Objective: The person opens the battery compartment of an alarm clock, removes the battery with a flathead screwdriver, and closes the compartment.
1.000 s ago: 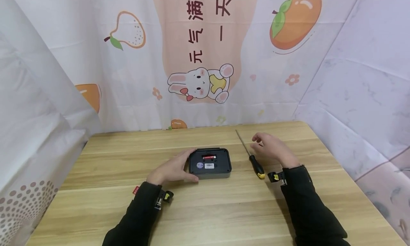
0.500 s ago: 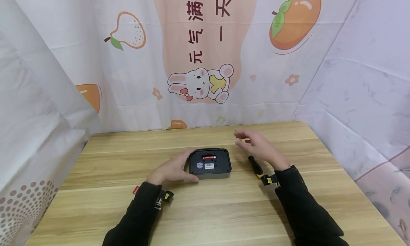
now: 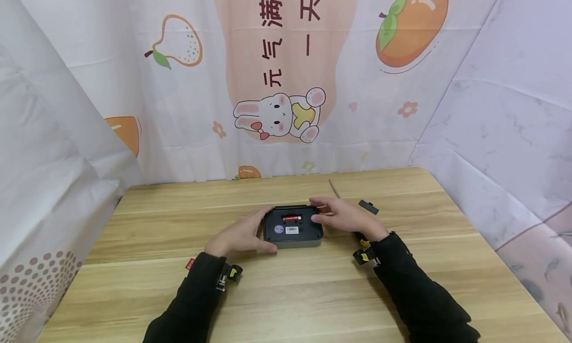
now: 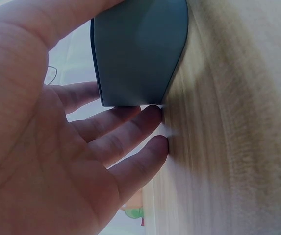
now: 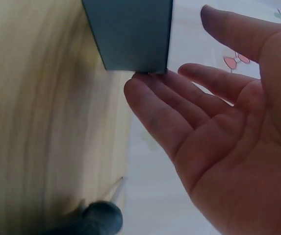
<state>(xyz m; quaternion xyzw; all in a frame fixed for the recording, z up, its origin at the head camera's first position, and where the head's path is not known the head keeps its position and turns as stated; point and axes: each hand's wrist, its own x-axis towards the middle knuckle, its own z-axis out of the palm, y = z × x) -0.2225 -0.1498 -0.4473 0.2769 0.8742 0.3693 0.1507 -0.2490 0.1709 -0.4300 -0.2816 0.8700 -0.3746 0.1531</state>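
Lying crosswise near the centre of the head view, the box (image 3: 292,225) has its long axis running left to right, so each short end faces one hand; we judge that any handling turns on this. Our left hand (image 3: 243,236), left of the box, looks the closer fit: it holds the left end, thumb along the near side and fingers reaching round the end. Our right hand (image 3: 346,216) sits at the right end, its fingers loosely bent and gripping nothing that we can see. From it, the box lies directly leftward. The right wrist view puts these fingertips at the edge of that end, apparently touching, though we cannot tell how firmly. Between both hands, we see the red battery (image 3: 292,218) in its slot, parallel to the long axis. Right of centre, the screwdriver (image 3: 334,188) is partly hidden by our right hand, its shaft pointing to the top of the frame. Just right of that hand, a dark piece (image 3: 368,207) lies on the surface (image 3: 313,293), well apart from the box.
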